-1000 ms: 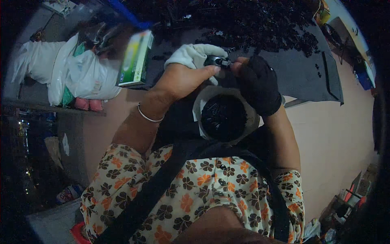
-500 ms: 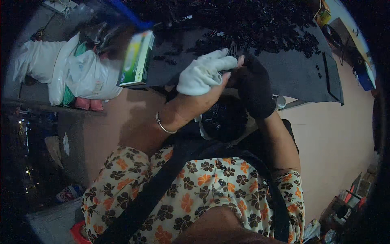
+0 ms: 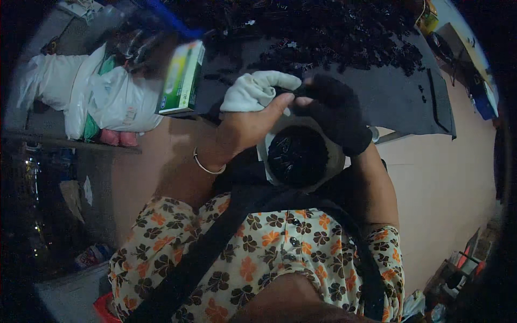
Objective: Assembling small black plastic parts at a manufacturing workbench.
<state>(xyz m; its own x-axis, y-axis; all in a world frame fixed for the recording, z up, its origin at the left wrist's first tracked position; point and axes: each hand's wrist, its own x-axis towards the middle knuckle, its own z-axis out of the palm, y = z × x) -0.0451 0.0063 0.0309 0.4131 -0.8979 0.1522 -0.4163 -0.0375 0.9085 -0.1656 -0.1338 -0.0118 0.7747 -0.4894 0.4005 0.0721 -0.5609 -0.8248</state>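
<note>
My left hand (image 3: 256, 97) wears a white glove with the thumb bare. My right hand (image 3: 339, 116) is in a black glove that leaves the thumb tip uncovered. Fingertips meet above the table's near edge, both hands closed in a pinch on a small dark piece (image 3: 298, 92); its exact kind is too dark to make out. Just below them stands a round pale tub (image 3: 337, 157), with small black pieces (image 3: 296, 156) inside. Beyond the hands, a wide heap of similar small black pieces (image 3: 350, 37) covers the far part of the dark tabletop (image 3: 393, 102).
A green and white box (image 3: 182, 81) stands left of my hands on the table edge. Farther left lie stuffed white plastic bags (image 3: 118, 99). A blue strip (image 3: 172, 19) runs at the back left. By my right wrist sits a small round metallic thing (image 3: 374, 134).
Both hands have drawn back slightly from the heap, the left shifting leftward and the right wrist moving right. The tub's rim and contents show more now.
</note>
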